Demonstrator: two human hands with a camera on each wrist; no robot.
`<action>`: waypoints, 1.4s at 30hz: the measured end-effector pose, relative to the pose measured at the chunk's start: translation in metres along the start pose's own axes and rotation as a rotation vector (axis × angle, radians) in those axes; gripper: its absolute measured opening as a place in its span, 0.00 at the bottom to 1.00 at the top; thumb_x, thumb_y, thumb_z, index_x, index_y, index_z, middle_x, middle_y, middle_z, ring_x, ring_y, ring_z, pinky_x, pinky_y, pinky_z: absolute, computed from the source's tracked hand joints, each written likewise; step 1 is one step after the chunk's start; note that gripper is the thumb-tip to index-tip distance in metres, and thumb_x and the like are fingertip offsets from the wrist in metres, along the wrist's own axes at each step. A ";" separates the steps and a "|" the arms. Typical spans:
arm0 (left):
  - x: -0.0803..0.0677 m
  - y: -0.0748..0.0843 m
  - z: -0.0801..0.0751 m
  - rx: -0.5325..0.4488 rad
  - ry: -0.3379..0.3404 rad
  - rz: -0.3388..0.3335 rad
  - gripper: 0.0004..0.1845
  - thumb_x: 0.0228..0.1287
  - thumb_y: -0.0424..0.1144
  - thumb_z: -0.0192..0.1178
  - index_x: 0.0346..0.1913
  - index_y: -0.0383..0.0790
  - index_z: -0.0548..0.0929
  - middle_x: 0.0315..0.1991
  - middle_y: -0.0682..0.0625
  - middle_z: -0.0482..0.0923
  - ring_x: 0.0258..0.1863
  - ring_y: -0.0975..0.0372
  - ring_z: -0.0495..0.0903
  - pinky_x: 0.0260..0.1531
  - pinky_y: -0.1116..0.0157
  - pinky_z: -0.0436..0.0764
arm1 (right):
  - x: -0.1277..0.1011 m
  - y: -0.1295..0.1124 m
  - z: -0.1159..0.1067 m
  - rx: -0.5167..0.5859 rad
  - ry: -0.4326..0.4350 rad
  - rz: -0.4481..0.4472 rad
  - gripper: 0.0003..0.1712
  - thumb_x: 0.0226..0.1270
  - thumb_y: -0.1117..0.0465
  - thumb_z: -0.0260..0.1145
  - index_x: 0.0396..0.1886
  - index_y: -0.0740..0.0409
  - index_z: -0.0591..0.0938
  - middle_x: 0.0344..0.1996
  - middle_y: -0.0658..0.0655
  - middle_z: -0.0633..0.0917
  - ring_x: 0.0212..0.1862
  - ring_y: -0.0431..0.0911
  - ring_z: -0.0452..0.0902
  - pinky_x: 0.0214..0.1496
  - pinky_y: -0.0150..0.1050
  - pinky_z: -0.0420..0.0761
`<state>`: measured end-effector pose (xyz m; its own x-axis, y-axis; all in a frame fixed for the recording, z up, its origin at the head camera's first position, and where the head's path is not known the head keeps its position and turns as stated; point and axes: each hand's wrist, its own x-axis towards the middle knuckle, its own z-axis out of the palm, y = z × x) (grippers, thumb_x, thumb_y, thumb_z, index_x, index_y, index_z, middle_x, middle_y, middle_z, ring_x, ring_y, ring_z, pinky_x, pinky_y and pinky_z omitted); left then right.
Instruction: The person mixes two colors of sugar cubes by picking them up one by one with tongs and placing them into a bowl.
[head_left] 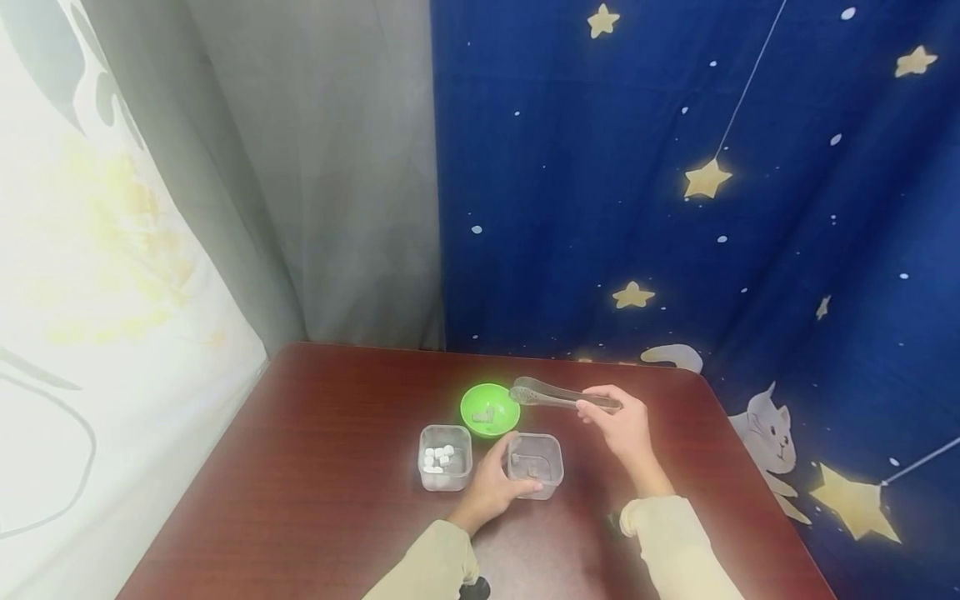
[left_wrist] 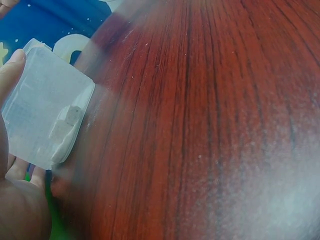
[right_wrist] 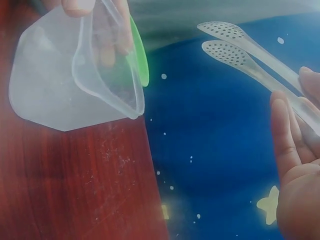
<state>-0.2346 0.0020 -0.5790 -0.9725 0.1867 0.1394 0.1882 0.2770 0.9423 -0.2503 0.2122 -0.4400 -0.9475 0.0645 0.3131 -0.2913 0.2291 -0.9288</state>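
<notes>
Plastic tongs (right_wrist: 262, 76) are showing their perforated tips plainest in the right-wrist view; only the head view is revealing white cubes (head_left: 437, 458) inside the left tub (head_left: 453, 482). Open table (head_left: 360, 417) is stretching toward its left edge. The right hand (head_left: 621, 423) is gripping the tongs, see-through and slightly parted, near the green bowl (head_left: 480, 396); the left hand (head_left: 487, 485) is clasping the right tub (head_left: 553, 479).
</notes>
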 end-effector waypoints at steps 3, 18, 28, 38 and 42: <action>0.000 0.000 0.000 -0.004 -0.001 -0.001 0.51 0.41 0.47 0.79 0.70 0.39 0.66 0.63 0.44 0.72 0.62 0.52 0.71 0.62 0.51 0.68 | -0.003 0.000 -0.001 -0.012 0.006 0.008 0.13 0.55 0.71 0.73 0.40 0.72 0.83 0.27 0.65 0.86 0.29 0.58 0.85 0.33 0.43 0.85; 0.000 -0.001 -0.001 -0.004 -0.006 0.002 0.51 0.42 0.46 0.79 0.72 0.44 0.64 0.62 0.44 0.74 0.61 0.52 0.72 0.62 0.51 0.67 | -0.028 0.023 -0.010 -0.081 -0.086 0.037 0.11 0.56 0.71 0.72 0.39 0.70 0.83 0.26 0.64 0.86 0.27 0.51 0.85 0.32 0.42 0.85; 0.001 -0.001 -0.002 -0.008 -0.010 -0.007 0.50 0.41 0.49 0.79 0.71 0.47 0.66 0.55 0.52 0.78 0.54 0.56 0.76 0.57 0.54 0.71 | -0.037 0.058 -0.012 -0.181 -0.093 0.028 0.12 0.53 0.63 0.77 0.37 0.60 0.85 0.24 0.54 0.86 0.26 0.47 0.84 0.28 0.43 0.84; 0.002 0.000 -0.003 -0.050 -0.026 0.016 0.47 0.42 0.45 0.79 0.68 0.47 0.69 0.52 0.52 0.78 0.48 0.58 0.78 0.53 0.58 0.75 | -0.043 0.064 0.000 -0.281 -0.102 0.025 0.11 0.51 0.63 0.78 0.34 0.59 0.86 0.27 0.54 0.87 0.28 0.44 0.85 0.27 0.37 0.83; 0.002 -0.002 -0.002 -0.034 -0.024 0.015 0.46 0.42 0.46 0.79 0.68 0.48 0.69 0.52 0.52 0.79 0.49 0.58 0.78 0.53 0.58 0.75 | -0.043 0.065 0.004 -0.302 -0.109 -0.003 0.12 0.50 0.64 0.78 0.35 0.60 0.86 0.30 0.56 0.87 0.32 0.47 0.86 0.29 0.36 0.84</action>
<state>-0.2375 0.0000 -0.5795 -0.9659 0.2131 0.1468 0.1978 0.2420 0.9499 -0.2290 0.2207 -0.5149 -0.9600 -0.0372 0.2776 -0.2574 0.5082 -0.8219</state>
